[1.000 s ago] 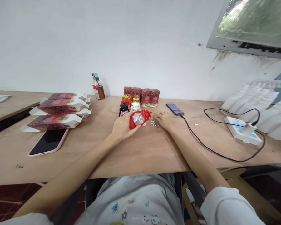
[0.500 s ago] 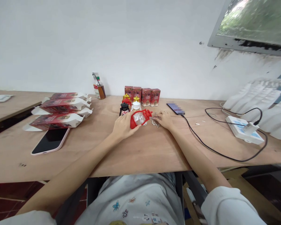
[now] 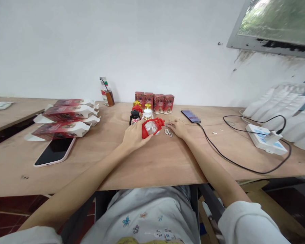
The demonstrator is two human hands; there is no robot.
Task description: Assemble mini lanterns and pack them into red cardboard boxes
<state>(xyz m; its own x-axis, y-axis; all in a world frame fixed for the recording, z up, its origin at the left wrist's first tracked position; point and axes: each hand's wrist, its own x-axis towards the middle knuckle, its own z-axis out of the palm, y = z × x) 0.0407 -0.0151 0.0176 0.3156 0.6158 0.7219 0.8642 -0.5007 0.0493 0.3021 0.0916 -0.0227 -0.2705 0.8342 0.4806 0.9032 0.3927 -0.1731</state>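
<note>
My left hand [image 3: 134, 137] is closed around a small red lantern [image 3: 150, 127] with a clear body, which lies tilted on its side with its top toward the right. My right hand [image 3: 179, 128] is at that top end, fingertips pinched together. Whatever sits between them is too small to make out. Below those fingers, several small round silvery pieces [image 3: 169, 133] are scattered on the table. Just behind the red lantern stand a black lantern [image 3: 135, 116] and a white lantern [image 3: 147, 114], with another red one and gold-topped ones partly hidden.
Red printed boxes [image 3: 158, 103] stand by the wall. Opened red boxes [image 3: 62, 130] lie at left over a pink-edged phone [image 3: 55, 153]. Behind them is a bottle [image 3: 108, 97]. At right are another phone [image 3: 190, 116], its black cable, a power strip [image 3: 266, 139] and white stacked forms [image 3: 289, 117].
The view has shifted slightly. My right fingers have moved a little at the lantern's top, and more of the silvery pieces show. My left hand keeps its hold on the red lantern.
</note>
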